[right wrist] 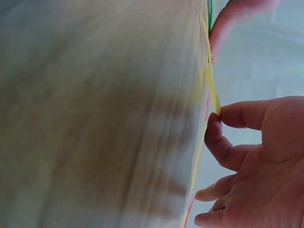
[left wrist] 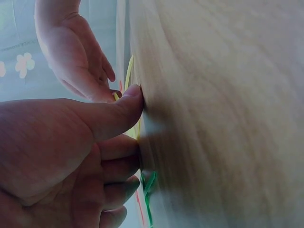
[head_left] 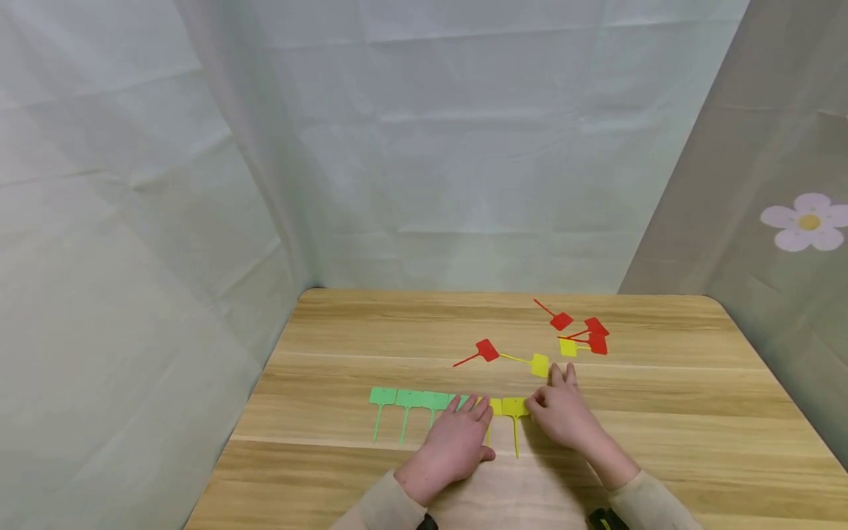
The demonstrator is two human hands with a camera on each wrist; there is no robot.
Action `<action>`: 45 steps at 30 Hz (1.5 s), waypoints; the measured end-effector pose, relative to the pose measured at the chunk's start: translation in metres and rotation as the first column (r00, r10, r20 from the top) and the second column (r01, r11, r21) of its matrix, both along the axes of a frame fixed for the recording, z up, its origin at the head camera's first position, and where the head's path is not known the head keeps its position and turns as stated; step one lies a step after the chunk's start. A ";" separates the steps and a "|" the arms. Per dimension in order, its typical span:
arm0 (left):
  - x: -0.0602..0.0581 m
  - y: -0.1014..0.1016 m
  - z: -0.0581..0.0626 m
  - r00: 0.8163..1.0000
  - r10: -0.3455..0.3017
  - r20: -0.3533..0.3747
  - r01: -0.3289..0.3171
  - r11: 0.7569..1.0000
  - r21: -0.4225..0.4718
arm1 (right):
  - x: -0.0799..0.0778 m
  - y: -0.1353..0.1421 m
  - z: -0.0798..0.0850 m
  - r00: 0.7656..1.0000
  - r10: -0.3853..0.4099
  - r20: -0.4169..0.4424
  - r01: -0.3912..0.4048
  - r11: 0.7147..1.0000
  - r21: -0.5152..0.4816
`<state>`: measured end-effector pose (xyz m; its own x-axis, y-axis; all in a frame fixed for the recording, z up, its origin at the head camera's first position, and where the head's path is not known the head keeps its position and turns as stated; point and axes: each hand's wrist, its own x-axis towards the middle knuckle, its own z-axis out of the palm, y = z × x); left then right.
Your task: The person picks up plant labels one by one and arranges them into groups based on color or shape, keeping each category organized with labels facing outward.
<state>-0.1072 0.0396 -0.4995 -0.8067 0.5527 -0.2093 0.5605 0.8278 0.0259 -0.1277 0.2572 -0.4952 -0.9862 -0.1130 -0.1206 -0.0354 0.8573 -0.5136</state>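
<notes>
Green plant labels [head_left: 409, 398] lie side by side in a row, stems toward the person, and yellow ones carry the row on to the right. My left hand [head_left: 457, 442] rests on the row with extended fingers, covering parts of the last green and first yellow labels. At the right end, my right hand [head_left: 563, 412] pinches the edge of a yellow plant label [head_left: 514, 407] between thumb and index finger. In the right wrist view that yellow label [right wrist: 212, 90] slants up from the table to the fingertips. The other right fingers spread away from the pinch.
Beyond the right hand lie a loose yellow label [head_left: 539, 365] and a red label [head_left: 487, 350] near its stem tip. Farther back, red labels [head_left: 598, 344] overlap another yellow label [head_left: 567, 347]. One more red label [head_left: 562, 321] lies near the wooden table's [head_left: 397, 316] back edge.
</notes>
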 end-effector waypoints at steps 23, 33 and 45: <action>0.001 0.000 0.000 1.000 0.000 -0.003 0.000 1.000 0.004 | 0.001 0.001 0.001 1.000 -0.019 0.009 0.019 1.000 0.019; 0.001 -0.001 0.000 1.000 -0.005 -0.014 0.005 1.000 0.001 | 0.002 0.003 0.002 1.000 -0.023 0.011 0.023 1.000 0.007; 0.001 -0.001 0.001 1.000 -0.008 -0.013 0.008 1.000 -0.004 | 0.003 0.003 0.004 1.000 0.001 -0.029 -0.001 1.000 0.019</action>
<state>-0.1061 0.0386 -0.4989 -0.8047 0.5586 -0.2011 0.5675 0.8232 0.0159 -0.1252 0.2606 -0.4910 -0.9892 -0.1120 -0.0942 -0.0509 0.8668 -0.4960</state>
